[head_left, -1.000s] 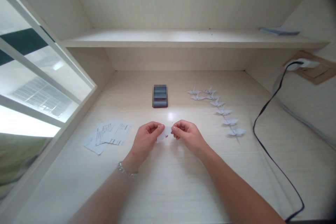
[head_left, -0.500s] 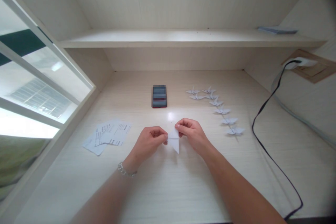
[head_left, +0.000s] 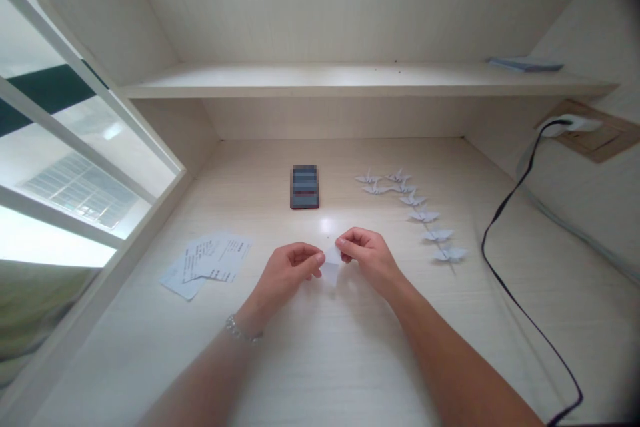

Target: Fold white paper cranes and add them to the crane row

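A small folded piece of white paper (head_left: 330,271) is held just above the desk between my two hands. My left hand (head_left: 293,263) pinches its left edge between thumb and fingers. On the opposite side, my right hand (head_left: 364,251) grips the upper right edge in a similar pinch. The paper's lower part hangs free between the fingertips, and its exact fold is hard to make out. To the right, several white folded paper cranes (head_left: 424,216) lie in a curving row on the desk.
Printed paper sheets (head_left: 213,259) overlap at the left. A phone-like dark object (head_left: 305,187), its face blurred, lies at the back. A black cable (head_left: 505,288) runs from the wall socket (head_left: 595,133) down the right side. A shelf (head_left: 350,77) spans above the desk, with flat papers (head_left: 525,65) on it.
The folded paper has turned in my fingers, so its pointed lower end now looks shorter and blunter. Both hands keep their pinch. The view has tilted slightly upward.
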Available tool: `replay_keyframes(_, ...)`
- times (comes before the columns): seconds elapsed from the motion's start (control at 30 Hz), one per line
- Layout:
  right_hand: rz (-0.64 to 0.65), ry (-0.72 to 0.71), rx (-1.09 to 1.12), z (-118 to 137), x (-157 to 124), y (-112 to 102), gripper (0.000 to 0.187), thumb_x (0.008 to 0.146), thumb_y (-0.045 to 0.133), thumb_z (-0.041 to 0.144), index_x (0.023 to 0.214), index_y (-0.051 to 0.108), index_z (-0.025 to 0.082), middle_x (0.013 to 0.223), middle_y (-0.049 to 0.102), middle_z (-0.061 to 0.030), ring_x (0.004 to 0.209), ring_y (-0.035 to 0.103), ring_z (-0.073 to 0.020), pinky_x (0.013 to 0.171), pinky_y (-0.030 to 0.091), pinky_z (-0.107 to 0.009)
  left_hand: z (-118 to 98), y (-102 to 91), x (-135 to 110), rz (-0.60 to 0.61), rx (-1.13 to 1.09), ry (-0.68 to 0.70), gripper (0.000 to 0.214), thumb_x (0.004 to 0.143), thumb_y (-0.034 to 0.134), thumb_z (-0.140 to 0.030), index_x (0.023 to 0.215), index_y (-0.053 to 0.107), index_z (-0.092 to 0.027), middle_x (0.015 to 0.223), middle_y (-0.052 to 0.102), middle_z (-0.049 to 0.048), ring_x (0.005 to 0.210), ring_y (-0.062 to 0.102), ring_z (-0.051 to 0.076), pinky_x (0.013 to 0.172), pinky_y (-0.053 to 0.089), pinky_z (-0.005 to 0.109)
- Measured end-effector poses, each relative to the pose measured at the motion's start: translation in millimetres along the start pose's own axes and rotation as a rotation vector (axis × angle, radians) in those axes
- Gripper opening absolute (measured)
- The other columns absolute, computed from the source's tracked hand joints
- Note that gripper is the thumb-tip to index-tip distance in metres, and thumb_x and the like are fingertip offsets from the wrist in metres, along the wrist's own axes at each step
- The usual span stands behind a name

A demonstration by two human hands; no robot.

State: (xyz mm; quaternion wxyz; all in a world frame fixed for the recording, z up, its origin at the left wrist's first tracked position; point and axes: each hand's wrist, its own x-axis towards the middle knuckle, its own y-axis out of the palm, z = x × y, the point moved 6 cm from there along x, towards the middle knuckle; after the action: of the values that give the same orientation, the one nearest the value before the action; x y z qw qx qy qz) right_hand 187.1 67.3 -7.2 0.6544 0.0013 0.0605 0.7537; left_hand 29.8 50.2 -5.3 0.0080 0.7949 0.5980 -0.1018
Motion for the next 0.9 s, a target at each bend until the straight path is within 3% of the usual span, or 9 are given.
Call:
replay_keyframes(0.13,0.045,0.095,0.021,-6.6,-0.8,9.0,0.014,0.070,0.062,0.027,0.064,0.061,0.014,0.053,0.057,0.0003,0.051,0.050,-0.0104,0.052,0.039,-0.024,0.5,5.6,1.6,0.018,0.037,0.042,0.019,0.075,0.059,-0.032,0.074,0.064,-0.014,0.068,0.063,0.0039,0.061,0.057,0.014,0.059,0.045,0.025)
replay_keyframes(0.23,0.032,0.138,0.051,-8.2,1.8,1.7,0.015,0.073,0.057,0.027,0.066,0.061,0.014,0.059,0.060,-0.0022,0.052,0.053,-0.0115,0.051,0.039,-0.024,2.2,2.9,2.4,0.025,0.054,0.039,0.018,0.075,0.059,-0.032,0.072,0.063,-0.014,0.065,0.062,0.0029,0.060,0.055,0.013,0.057,0.043,0.024)
replay_keyframes(0.37,-0.040,-0.001,-0.165,3.8,2.1,-12.8,0.020,0.077,0.054,0.032,0.070,0.062,0.015,0.067,0.062,-0.0031,0.059,0.053,-0.0125,0.055,0.040,-0.025,2.3,-2.0,1.4,0.003,0.157,0.051,0.018,0.075,0.058,-0.032,0.070,0.063,-0.015,0.063,0.061,0.0020,0.058,0.054,0.013,0.055,0.041,0.023)
replay_keyframes(0.47,0.107,-0.089,-0.367,8.1,-2.9,-1.3,0.012,0.072,0.062,0.029,0.075,0.064,0.017,0.071,0.063,-0.0018,0.066,0.054,-0.0137,0.060,0.040,-0.025,0.2,-1.1,-0.7,0.013,0.266,0.091,0.018,0.076,0.057,-0.032,0.070,0.063,-0.016,0.064,0.063,0.0020,0.059,0.053,0.013,0.055,0.040,0.023)
replay_keyframes(0.57,0.184,-0.020,-0.361,0.5,-5.3,7.6,0.016,0.073,0.061,0.031,0.067,0.062,0.016,0.062,0.059,-0.0008,0.059,0.051,-0.0124,0.055,0.038,-0.025,-2.0,1.3,-1.7,0.041,0.288,0.104,0.018,0.076,0.056,-0.031,0.070,0.064,-0.017,0.065,0.063,0.0020,0.059,0.054,0.013,0.055,0.039,0.023)
replay_keyframes(0.77,0.034,0.075,-0.085,-7.6,2.9,-4.4,0.027,0.072,0.062,0.041,0.064,0.057,0.015,0.059,0.058,-0.0013,0.053,0.050,-0.0111,0.052,0.040,-0.024,-1.7,-0.9,1.8,0.016,0.150,0.058,0.021,0.075,0.059,-0.034,0.069,0.064,-0.015,0.060,0.062,0.0017,0.056,0.055,0.013,0.055,0.042,0.023)
replay_keyframes(0.9,0.006,-0.046,-0.211,1.1,0.9,-2.7,0.027,0.076,0.058,0.042,0.071,0.059,0.016,0.068,0.062,-0.0031,0.063,0.055,-0.0133,0.056,0.043,-0.025,3.2,-10.0,4.2,-0.131,0.043,0.048,0.023,0.076,0.059,-0.036,0.079,0.065,-0.015,0.063,0.064,0.0032,0.059,0.058,0.013,0.057,0.044,0.023)
